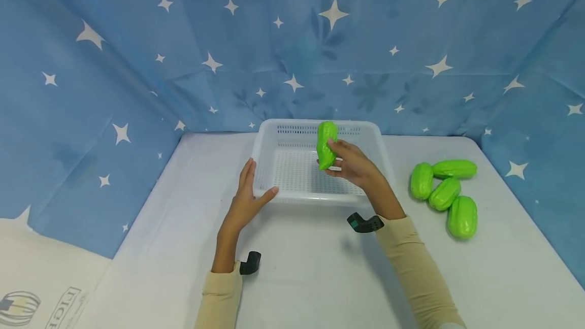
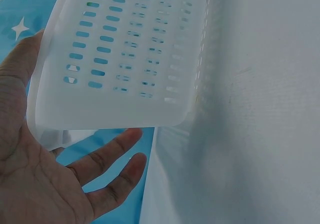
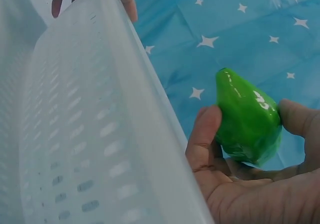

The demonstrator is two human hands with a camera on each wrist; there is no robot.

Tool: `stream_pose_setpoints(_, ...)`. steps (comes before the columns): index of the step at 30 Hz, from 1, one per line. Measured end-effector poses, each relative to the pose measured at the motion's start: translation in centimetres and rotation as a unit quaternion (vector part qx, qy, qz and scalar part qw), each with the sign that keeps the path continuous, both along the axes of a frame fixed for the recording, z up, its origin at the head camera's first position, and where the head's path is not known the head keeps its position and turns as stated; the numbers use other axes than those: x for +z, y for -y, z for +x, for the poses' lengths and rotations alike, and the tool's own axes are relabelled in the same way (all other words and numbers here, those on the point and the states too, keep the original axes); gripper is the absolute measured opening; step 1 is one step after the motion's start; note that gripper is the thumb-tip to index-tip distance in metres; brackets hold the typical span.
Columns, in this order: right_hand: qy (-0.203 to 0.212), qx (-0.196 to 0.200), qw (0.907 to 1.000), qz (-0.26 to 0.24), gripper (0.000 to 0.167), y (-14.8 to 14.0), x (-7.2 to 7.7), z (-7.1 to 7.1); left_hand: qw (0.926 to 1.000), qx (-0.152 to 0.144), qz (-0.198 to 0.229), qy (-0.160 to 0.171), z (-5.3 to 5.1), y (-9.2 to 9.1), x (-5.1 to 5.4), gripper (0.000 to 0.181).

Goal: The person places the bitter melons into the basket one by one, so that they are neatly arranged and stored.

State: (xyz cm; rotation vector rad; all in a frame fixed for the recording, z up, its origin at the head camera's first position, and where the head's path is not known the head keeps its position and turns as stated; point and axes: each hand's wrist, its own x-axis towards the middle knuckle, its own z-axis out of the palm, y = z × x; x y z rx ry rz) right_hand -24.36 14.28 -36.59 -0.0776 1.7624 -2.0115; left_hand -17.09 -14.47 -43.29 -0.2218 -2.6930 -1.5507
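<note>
My right hand (image 1: 354, 164) pinches a glossy green vegetable-like piece (image 1: 326, 145), oblong and ridged, between thumb and fingers. It is held upright above the white perforated plastic basket (image 1: 315, 198). In the right wrist view the green piece (image 3: 247, 116) shows a tapered tip, with fingers on both sides. My left hand (image 1: 247, 204) touches the basket's front left corner, its thumb over the front rim and its fingers along the left side. The left wrist view shows that hand (image 2: 45, 179) spread, with fairly straight fingers beside the basket wall (image 2: 110, 106).
Several similar green pieces (image 1: 444, 194) lie in a group on the white table (image 1: 301, 268), right of the basket. A blue star-patterned cloth (image 1: 292, 39) hangs right behind the table and along its sides. A printed pale sheet (image 1: 41, 273) is at the lower left.
</note>
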Motion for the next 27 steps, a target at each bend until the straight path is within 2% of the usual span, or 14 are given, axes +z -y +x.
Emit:
stream_pose_setpoints(6, 0.025, 0.022, 0.9995, -0.002, 0.065, 0.9, -0.3, -0.6, 1.0, 0.005, -0.006, 0.005, 0.1, -0.1, -0.1, 0.1)
stream_pose_setpoints(17, 0.069, 0.016, 0.9971, -0.026, 0.058, 2.9, -0.7, -2.6, 1.0, 0.007, -0.003, 0.007, 0.3, 0.1, -0.3, 0.099)
stream_pose_setpoints(27, 0.099, 0.003, 0.995, 0.006, 0.053, 5.0, -1.0, -4.8, 0.9999, 0.005, -0.002, -0.009, -0.1, -0.2, -0.1, 0.098)
